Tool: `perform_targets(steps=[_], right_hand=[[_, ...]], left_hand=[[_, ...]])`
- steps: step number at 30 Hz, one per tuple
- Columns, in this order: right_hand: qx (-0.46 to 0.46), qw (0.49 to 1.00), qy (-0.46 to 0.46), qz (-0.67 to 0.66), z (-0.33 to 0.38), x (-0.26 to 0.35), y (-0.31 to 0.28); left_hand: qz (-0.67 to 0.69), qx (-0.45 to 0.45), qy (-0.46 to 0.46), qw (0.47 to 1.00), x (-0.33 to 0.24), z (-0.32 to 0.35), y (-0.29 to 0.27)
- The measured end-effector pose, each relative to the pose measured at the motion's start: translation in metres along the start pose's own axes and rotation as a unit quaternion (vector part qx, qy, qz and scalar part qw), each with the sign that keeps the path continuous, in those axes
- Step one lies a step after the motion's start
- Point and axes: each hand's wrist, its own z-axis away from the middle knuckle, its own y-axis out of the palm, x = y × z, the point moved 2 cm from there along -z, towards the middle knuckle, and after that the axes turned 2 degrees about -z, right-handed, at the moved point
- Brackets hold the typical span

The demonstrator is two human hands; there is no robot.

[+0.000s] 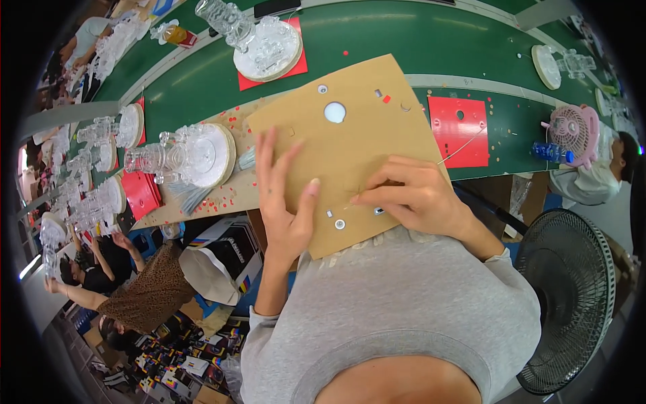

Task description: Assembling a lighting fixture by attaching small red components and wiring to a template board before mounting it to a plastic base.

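A brown cardboard panel (pixel 367 145) lies tilted across the near edge of the tabletop (pixel 501 156), its lower corner reaching the person's grey shirt (pixel 404 296). The left hand (pixel 279 210) is spread over the panel's left side, fingers apart and clenched on nothing. The right hand (pixel 422 195) has its fingers pinched together at the panel's face, near the lower edge; whether they grasp anything, one cannot tell. The large round hole (pixel 334 112) is open; a small square outline (pixel 292 132) looks uncleared. The work seems partly done, with perhaps a few cut-outs left.
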Motion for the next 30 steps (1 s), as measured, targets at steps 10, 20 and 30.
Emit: perform_targets(steps=[10,20,30], right_hand=[[-0.006,1.000,-0.030,-0.003,0.001,0.011,0.012],[0.098,0.990,-0.054,0.090,-0.007,0.022,0.011],[0.164,0.977,-0.083,0.112,-0.011,0.024,0.001]], left_hand=[[0.465,0.014,-0.252,0.849,-0.009,0.043,0.020],[0.464,0.041,-0.229,0.855,0.001,0.044,0.024],[0.438,0.034,-0.194,0.877,-0.002,0.035,0.025]])
